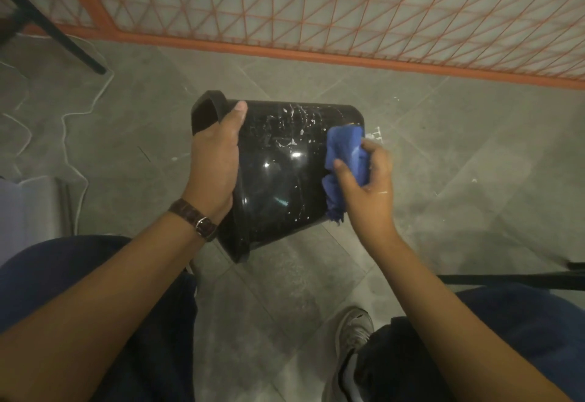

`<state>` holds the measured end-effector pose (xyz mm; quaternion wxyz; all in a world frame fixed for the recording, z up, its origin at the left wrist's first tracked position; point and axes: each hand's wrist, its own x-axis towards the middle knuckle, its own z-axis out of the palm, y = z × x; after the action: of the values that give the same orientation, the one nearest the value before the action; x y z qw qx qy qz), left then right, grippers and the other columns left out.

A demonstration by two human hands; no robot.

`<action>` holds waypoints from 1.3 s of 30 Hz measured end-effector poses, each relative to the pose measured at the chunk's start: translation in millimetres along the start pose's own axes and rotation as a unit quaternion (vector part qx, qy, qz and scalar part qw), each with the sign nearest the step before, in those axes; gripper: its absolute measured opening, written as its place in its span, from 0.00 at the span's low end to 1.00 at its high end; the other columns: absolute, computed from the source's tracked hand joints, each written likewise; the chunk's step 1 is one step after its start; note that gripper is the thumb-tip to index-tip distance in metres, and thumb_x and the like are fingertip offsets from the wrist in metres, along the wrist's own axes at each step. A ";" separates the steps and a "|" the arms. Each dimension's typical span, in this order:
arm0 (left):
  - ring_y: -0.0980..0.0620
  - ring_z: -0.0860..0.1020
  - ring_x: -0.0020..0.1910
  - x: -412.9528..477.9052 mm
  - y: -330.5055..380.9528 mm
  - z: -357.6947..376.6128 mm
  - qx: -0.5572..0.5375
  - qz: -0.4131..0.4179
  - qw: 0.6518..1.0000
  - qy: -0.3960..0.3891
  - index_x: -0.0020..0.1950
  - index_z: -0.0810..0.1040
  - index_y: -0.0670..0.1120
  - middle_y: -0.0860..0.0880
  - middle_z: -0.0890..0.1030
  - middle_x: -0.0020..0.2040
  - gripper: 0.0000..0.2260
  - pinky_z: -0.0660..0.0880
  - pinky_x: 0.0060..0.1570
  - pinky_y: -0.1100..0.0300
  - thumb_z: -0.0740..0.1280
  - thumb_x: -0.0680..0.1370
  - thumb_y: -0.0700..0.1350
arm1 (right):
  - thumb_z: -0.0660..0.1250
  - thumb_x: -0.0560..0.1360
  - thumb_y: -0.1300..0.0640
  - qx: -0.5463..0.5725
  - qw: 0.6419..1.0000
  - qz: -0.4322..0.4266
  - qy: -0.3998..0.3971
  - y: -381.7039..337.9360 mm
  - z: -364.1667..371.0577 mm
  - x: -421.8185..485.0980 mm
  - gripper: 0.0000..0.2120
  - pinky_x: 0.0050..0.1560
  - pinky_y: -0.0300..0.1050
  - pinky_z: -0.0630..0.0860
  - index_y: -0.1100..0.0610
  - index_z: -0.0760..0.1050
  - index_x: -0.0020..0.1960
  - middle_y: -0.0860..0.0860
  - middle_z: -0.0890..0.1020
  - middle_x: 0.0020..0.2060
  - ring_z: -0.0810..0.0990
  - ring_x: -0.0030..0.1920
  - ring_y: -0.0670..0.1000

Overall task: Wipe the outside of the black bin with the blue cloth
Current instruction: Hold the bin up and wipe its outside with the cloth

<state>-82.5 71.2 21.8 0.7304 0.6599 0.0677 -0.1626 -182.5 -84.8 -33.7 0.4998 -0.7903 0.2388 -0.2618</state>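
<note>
- One black bin (278, 173) held in the air above the tiled floor (443, 154), between the two hands, in front of the person's knees.
- Bin lies tilted on its side: the rim end points left and toward the camera, the base end points up and to the right. Open mouth faces left; interior mostly hidden, contents cannot be told.
- Bin surface: glossy black plastic with bright light reflections mid-wall. White specks and smears are scattered over the upper part of the wall and near the lower edge; a dull scuffed patch sits near the middle.
- Left hand (215, 161): grip closed over the bin's rim, thumb lying along the outer wall, fingers tucked out of sight. Brown strap watch (196, 219) on the wrist.
- Right hand (367, 177): grip closed on the blue cloth (343, 154), bunched up, pressed against the bin's right side near the base. A loose frayed end hangs below the hand, touching the wall.
- Surroundings: orange mesh panel (316, 6) beyond the bin; white cord (68, 135) on the floor to the left; grey shoe (353, 332) lower centre.
</note>
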 end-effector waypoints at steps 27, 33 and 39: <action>0.51 0.82 0.48 -4.4 0.1 -3.0 0.064 0.044 0.997 -0.025 0.49 0.81 0.46 0.46 0.83 0.47 0.10 0.77 0.50 0.59 0.63 0.79 0.49 | 0.70 0.72 0.57 0.039 0.989 0.137 0.037 1.4 -4.5 15.8 0.19 0.59 0.35 0.73 0.58 0.71 0.61 0.55 0.73 0.59 0.75 0.55 0.44; 0.51 0.83 0.46 -3.1 0.1 -3.0 0.046 0.030 0.998 -0.012 0.48 0.82 0.44 0.46 0.83 0.45 0.11 0.78 0.51 0.58 0.63 0.79 0.49 | 0.65 0.66 0.67 0.008 0.998 -0.028 -0.047 -5.3 1.7 1.4 0.17 0.57 0.27 0.67 0.60 0.75 0.55 0.55 0.73 0.54 0.71 0.53 0.33; 0.52 0.81 0.40 -1.9 -0.8 -6.2 0.074 0.075 0.994 -0.043 0.43 0.79 0.40 0.42 0.80 0.41 0.14 0.76 0.46 0.60 0.64 0.78 0.50 | 0.65 0.71 0.63 0.040 0.982 0.160 0.090 7.2 -8.5 14.8 0.07 0.45 0.39 0.75 0.60 0.72 0.49 0.62 0.75 0.54 0.74 0.44 0.47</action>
<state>-83.8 77.5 20.9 0.6917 0.7080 -0.0253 -0.1402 -177.8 -102.7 -34.6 0.5430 -0.6942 0.3958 -0.2582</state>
